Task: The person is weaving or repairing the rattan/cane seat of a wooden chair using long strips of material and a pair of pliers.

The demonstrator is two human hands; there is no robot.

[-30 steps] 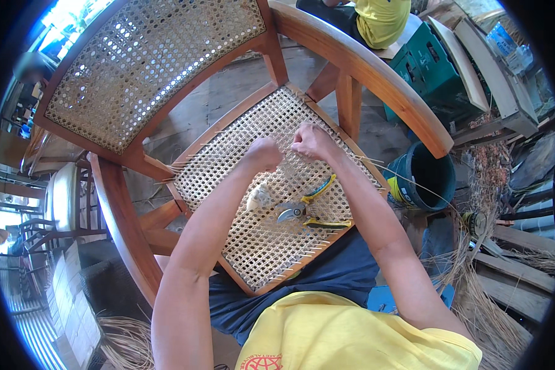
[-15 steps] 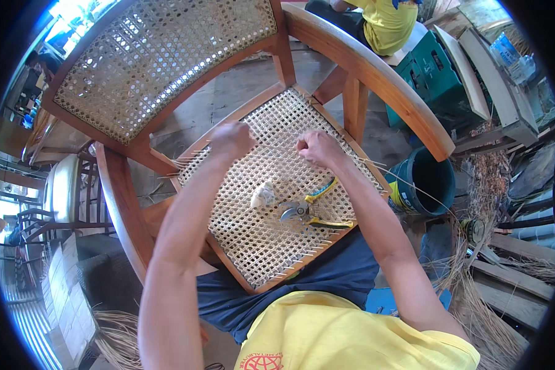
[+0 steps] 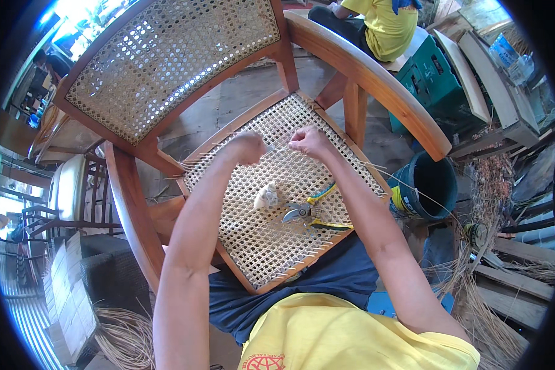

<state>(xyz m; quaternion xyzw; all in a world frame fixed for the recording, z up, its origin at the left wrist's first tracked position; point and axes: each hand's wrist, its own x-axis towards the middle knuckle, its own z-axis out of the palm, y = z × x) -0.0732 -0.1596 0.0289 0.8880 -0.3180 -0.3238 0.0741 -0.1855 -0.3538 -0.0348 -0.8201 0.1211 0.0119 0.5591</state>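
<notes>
A wooden armchair stands before me, its seat (image 3: pixel 253 237) woven of pale cane in an open lattice. Over the far half of the seat, my left hand (image 3: pixel 250 149) is closed, fingers curled. Just to its right, my right hand (image 3: pixel 312 142) is pinched shut. A thin cane strand (image 3: pixel 279 148) seems to run between the two hands, though it is faint. On the weave below them lie a small crumpled whitish lump (image 3: pixel 266 197), whose kind I cannot make out, and pruning shears (image 3: pixel 299 213) with yellow-and-green handles, spread apart.
The caned backrest (image 3: pixel 172 68) and curved armrest (image 3: pixel 376 68) frame the seat. Cane ends stick out along its edges. To the right are a dark bucket (image 3: pixel 435 185), a green crate (image 3: pixel 435 80) and loose fibres (image 3: pixel 475 296). A coil of cane (image 3: pixel 126 336) lies lower left. Another person (image 3: pixel 391 28) sits beyond.
My left hand has moved right and slightly nearer me, narrowing the gap to my right hand. My right hand has shifted slightly left. The view has moved a little; shears and lump stay on the seat.
</notes>
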